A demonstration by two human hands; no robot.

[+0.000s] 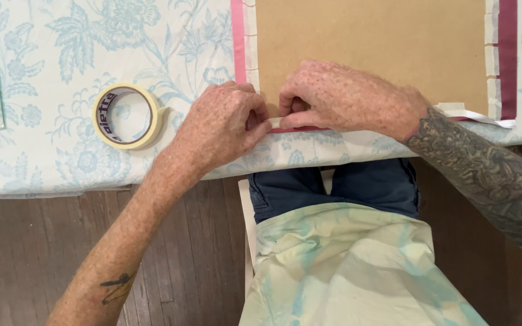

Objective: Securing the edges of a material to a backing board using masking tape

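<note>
- Two bare hands meet at the near edge of a brown board (370, 42) that lies on a table covered with a pale blue floral cloth (49, 54).
- Left hand (225, 124) is curled, thumb and forefinger pinching the end of a strip of cream tape (276, 124) at the board's lower left corner.
- Right hand (348, 99) lies just beside it, fingers bent down and pressing the same strip onto the board's near edge; fingertips of both hands nearly touch.
- Pink fabric border (238, 39) runs up the board's left side, and a darker red border (507, 57) runs along the right side, each held with short pieces of pale tape.
- Roll of masking tape (127, 116) lies flat on the cloth, left of the left hand and apart from it.
- Loose white tape end (478, 116) sits beside the right wrist.
</note>
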